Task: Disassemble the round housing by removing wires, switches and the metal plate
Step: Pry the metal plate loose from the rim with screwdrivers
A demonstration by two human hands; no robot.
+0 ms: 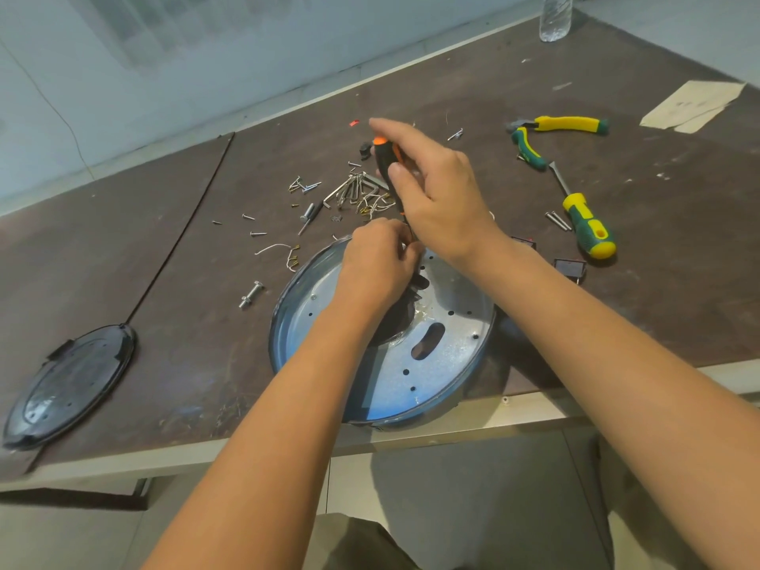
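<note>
The round housing point(288, 306), dark with a blue rim, lies at the table's near edge. A perforated metal plate point(448, 347) with an oval slot sits inside it. My right hand point(436, 195) grips a black and orange screwdriver point(384, 158), held upright with its tip going down at the housing's far rim. My left hand point(378, 261) has curled fingers at that same spot and seems to pinch a small part I cannot make out. Two black switches point(569, 269) lie just right of the housing. Loose white wires point(273, 248) lie behind it.
A round black cover point(70, 380) lies at the left. Several screws, hex keys point(353, 189) and a bolt point(251, 294) are scattered behind the housing. Yellow-green pliers point(555, 129) and a yellow-green screwdriver point(588, 228) lie to the right, a water bottle point(555, 18) far back.
</note>
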